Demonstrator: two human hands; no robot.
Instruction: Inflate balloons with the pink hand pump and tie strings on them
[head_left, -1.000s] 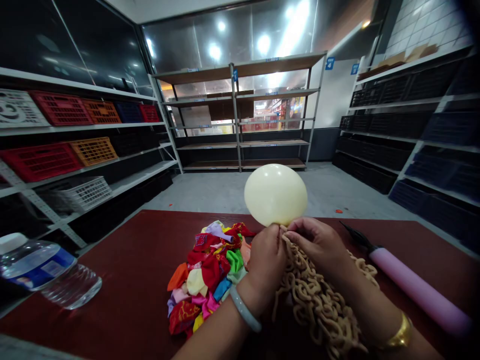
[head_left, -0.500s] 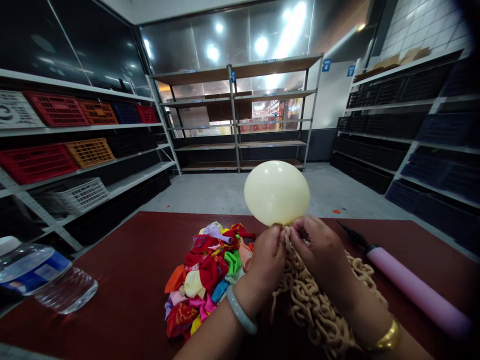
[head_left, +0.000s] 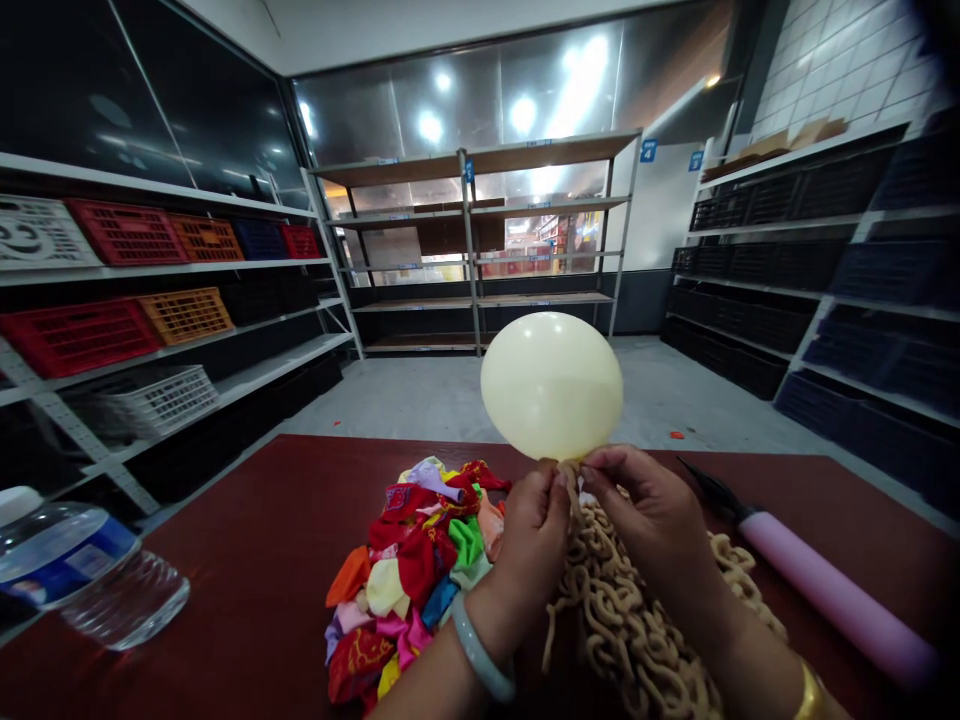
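Observation:
A pale yellow inflated balloon [head_left: 551, 385] stands upright above the front of my hands, its neck mostly covered by my fingers. My left hand [head_left: 536, 520] is closed in a pinch at the balloon's base, with a tan cord beside the thumb. At the same spot, my right hand [head_left: 652, 510] pinches with thumb and forefinger by the cord; the exact contact is partly hidden. Below the hands, a heap of looped tan cord [head_left: 611, 610] lies on the table, one strand reaching up to the balloon. Left of it sits a pile of colourful deflated balloons [head_left: 409, 565].
On the dark red table [head_left: 247, 560], a water bottle [head_left: 82, 570] stands at the left and a pink hand pump [head_left: 825, 590] with a black nozzle lies at the right. Shelves with crates [head_left: 124, 232] line the left side; a rack [head_left: 469, 260] stands behind.
The right hand's fingers have opened out slightly and drawn back a little from the left hand. The balloon is still at the fingertips. The camera view has tilted slightly.

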